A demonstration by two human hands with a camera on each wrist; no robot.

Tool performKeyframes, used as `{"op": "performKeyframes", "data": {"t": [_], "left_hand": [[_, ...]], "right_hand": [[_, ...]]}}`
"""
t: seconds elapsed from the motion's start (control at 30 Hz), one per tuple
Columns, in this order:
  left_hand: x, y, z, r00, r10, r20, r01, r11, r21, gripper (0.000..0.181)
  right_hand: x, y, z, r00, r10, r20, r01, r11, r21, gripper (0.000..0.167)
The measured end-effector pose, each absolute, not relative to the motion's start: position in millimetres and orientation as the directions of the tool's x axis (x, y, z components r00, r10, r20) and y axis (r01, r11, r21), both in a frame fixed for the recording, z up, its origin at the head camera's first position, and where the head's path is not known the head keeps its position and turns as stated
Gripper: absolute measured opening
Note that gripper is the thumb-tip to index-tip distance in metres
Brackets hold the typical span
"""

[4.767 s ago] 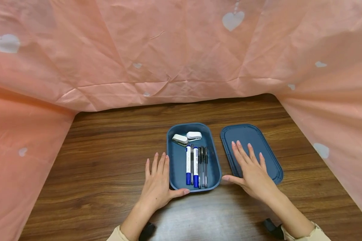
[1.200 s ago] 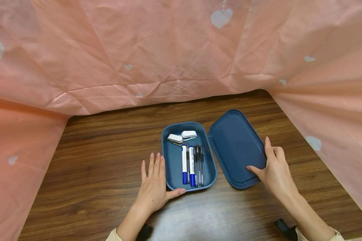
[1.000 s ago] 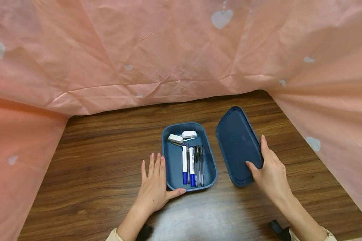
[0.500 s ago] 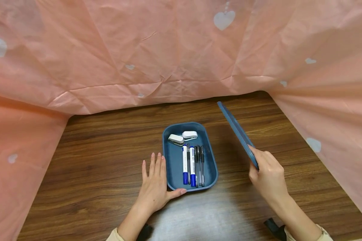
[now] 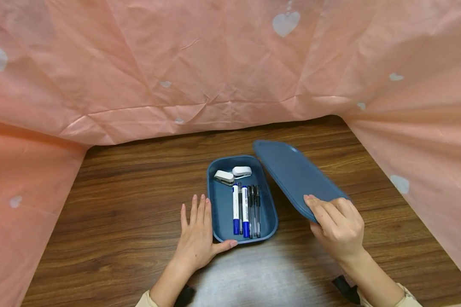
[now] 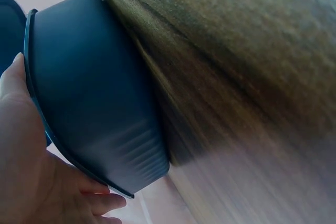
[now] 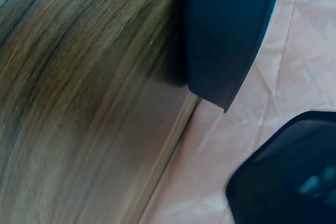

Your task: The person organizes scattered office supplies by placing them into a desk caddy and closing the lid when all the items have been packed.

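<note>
A blue rectangular box [image 5: 222, 213] stands uncovered on the table. Inside lie two white staplers [image 5: 242, 171], two blue-and-white markers [image 5: 235, 209] and several black pens [image 5: 258, 209]. My left hand [image 5: 196, 243] rests against its near left corner, fingers straight along the side, thumb on the front rim; the left wrist view shows the thumb on the rim [image 6: 29, 72]. My right hand [image 5: 339, 230] grips the near end of the blue lid [image 5: 296, 170], held tilted above the table right of the box. In the right wrist view, the lid [image 7: 283, 177] is apart from the box [image 7: 226, 30].
The brown wood-grain table [image 5: 138, 204] extends around the box. A pink cloth [image 5: 215, 64] with white hearts hangs along the back and both sides. Dark straps [image 5: 345, 290] sit at the wrists by pale sleeves.
My right hand went from lying flat over the lid to gripping it, then lifted it, turned it over through an edge-on pose, and moved it left near the box. The left hand stayed put.
</note>
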State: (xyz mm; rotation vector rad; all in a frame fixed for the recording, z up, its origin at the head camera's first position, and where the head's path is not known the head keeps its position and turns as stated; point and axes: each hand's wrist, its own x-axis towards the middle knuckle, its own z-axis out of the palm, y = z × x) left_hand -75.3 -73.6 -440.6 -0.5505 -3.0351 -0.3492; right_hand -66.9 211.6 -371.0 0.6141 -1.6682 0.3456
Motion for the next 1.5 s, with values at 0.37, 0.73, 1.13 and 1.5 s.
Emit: {"op": "performKeyframes", "data": {"t": [0.37, 0.73, 1.13, 1.5], "left_hand": [[-75.1, -72.7, -440.9, -0.94, 0.334, 0.073, 0.342, 0.91, 0.233, 0.123], [-76.0, -73.8, -438.9, -0.936, 0.341, 0.089, 0.352, 0.919, 0.177, 0.124], [-79.1, -75.6, -441.4, -0.896, 0.411, 0.169, 0.414, 0.91, -0.023, 0.12], [-86.6, -70.8, -424.3, -0.924, 0.341, 0.173, 0.372, 0.906, 0.203, 0.087]], "right_hand": [[-69.1, 200.2, -367.8, -0.166, -0.411, 0.896, -0.599, 0.764, 0.24, 0.024], [-67.2, 181.1, -371.4, -0.201, -0.465, 0.862, -0.588, 0.761, 0.274, 0.025], [-72.9, 165.9, -386.6, -0.24, -0.488, 0.839, -0.579, 0.766, 0.279, 0.025], [-75.2, 143.7, -393.5, -0.264, -0.494, 0.829, -0.59, 0.762, 0.266, 0.026]]}}
